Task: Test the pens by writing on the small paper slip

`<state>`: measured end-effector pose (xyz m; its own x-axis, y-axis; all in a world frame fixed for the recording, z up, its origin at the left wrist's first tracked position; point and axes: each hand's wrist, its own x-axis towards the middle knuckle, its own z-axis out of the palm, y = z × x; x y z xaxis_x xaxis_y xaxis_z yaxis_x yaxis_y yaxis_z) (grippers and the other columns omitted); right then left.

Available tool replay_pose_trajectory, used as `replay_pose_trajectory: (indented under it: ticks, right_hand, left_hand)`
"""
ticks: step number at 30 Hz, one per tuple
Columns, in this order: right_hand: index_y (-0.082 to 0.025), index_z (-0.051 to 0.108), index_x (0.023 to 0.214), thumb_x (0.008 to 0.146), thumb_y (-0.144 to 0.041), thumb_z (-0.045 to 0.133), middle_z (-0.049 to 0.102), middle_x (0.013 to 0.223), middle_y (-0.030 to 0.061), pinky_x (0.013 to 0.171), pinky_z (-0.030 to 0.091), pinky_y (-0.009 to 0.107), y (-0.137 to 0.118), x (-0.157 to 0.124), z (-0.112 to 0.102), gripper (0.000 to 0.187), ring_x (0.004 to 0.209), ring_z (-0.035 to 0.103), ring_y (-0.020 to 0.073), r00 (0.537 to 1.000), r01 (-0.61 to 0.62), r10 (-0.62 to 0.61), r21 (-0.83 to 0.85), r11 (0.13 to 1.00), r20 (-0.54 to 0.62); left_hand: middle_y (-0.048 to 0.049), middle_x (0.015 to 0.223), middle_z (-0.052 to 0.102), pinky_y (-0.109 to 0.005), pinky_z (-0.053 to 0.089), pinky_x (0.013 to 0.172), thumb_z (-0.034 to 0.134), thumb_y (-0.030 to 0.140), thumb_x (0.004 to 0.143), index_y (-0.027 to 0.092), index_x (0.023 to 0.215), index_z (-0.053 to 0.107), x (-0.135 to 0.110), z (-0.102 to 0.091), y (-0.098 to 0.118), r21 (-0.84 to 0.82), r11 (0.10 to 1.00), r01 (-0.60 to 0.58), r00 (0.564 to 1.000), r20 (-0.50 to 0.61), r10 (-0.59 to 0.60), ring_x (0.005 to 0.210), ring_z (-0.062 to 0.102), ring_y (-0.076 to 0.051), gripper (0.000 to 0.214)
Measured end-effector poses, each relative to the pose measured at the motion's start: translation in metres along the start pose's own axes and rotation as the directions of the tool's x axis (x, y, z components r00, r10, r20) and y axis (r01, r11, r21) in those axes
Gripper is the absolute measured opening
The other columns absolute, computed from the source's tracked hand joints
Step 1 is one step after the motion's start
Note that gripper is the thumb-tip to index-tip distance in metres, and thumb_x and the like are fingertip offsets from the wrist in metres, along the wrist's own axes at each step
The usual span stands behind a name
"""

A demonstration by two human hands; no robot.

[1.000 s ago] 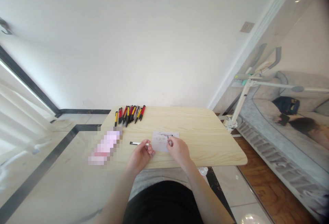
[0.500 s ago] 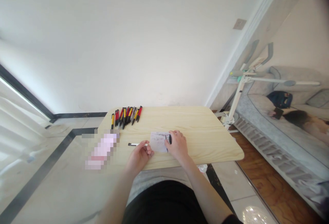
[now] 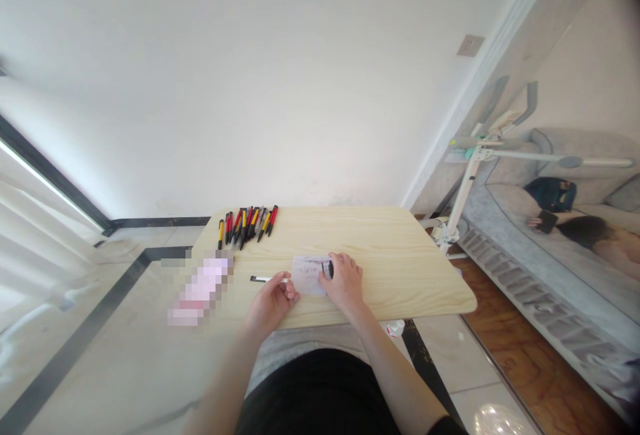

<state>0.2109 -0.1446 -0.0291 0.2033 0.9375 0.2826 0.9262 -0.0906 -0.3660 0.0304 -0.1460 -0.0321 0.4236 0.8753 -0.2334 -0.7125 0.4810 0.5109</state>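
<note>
My right hand (image 3: 344, 282) is closed on a dark pen (image 3: 331, 268) and rests on a small slip of white paper (image 3: 309, 273) with scribbles near the table's front edge. My left hand (image 3: 273, 302) sits just left of the paper with its fingers curled, the fingertips at the end of a white pen with a black cap (image 3: 265, 280) that lies on the table. A bunch of several red, yellow and black pens (image 3: 247, 223) lies at the far left of the light wooden table (image 3: 390, 255).
A blurred pink object (image 3: 200, 286) lies at the table's left end. To the right stand a white floor-lamp stand (image 3: 463, 195) and a grey sofa (image 3: 540, 275), where another person lies with a phone. Tiled floor shows on the left.
My right hand shifted slightly right on the paper and turned the pen from upright writing to a flatter hold. The left hand barely moved.
</note>
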Motion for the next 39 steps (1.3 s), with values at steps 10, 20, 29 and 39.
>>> replay_pose_trajectory:
  ticks: [10, 20, 29, 39]
  right_hand:
    - [-0.022, 0.050, 0.113, 0.071, -0.034, 0.058, 0.051, 0.109, 0.0079, 0.088, 0.025, 0.035, 0.0034, -0.0029, 0.0070, 0.044, 0.102, 0.042, 0.0235, 0.999, 0.016, -0.015, 0.032, 0.999, -0.045]
    - [-0.021, 0.053, 0.107, 0.073, -0.028, 0.056, 0.054, 0.103, 0.0069, 0.087, 0.025, 0.033, 0.0040, -0.0060, 0.0085, 0.035, 0.099, 0.043, 0.0224, 0.997, 0.029, -0.025, 0.054, 0.998, -0.073]
    - [-0.020, 0.053, 0.105, 0.073, -0.027, 0.056, 0.054, 0.100, 0.0072, 0.086, 0.026, 0.033, 0.0041, -0.0060, 0.0085, 0.033, 0.097, 0.043, 0.0221, 0.996, 0.043, -0.039, 0.052, 0.998, -0.086]
    - [-0.020, 0.053, 0.104, 0.072, -0.027, 0.055, 0.052, 0.102, 0.0081, 0.086, 0.028, 0.035, 0.0059, -0.0078, 0.0106, 0.033, 0.097, 0.044, 0.0225, 0.991, 0.070, -0.062, 0.069, 0.995, -0.121]
  left_hand:
    - [0.0014, 0.056, 0.051, -0.027, 0.045, 0.063, 0.052, 0.020, 0.079, 0.014, 0.078, 0.058, -0.0018, 0.0000, 0.0006, -0.013, 1.000, -0.010, 1.000, 0.016, 0.010, 0.051, 0.048, -0.009, 0.008]
    - [0.0018, 0.057, 0.051, -0.027, 0.045, 0.063, 0.053, 0.020, 0.079, 0.015, 0.078, 0.058, -0.0024, 0.0003, 0.0004, -0.011, 1.000, -0.021, 1.000, 0.021, 0.021, 0.051, 0.048, -0.008, 0.007]
    - [0.0018, 0.055, 0.051, -0.027, 0.044, 0.064, 0.052, 0.022, 0.080, 0.016, 0.079, 0.058, -0.0030, 0.0003, 0.0003, 0.021, 0.999, -0.026, 0.999, 0.020, 0.026, 0.052, 0.048, -0.009, 0.009]
    - [0.0014, 0.056, 0.052, -0.027, 0.043, 0.063, 0.049, 0.023, 0.082, 0.017, 0.083, 0.058, -0.0029, -0.0013, -0.0021, 0.035, 0.998, -0.061, 0.998, 0.029, 0.060, 0.052, 0.047, -0.009, 0.010]
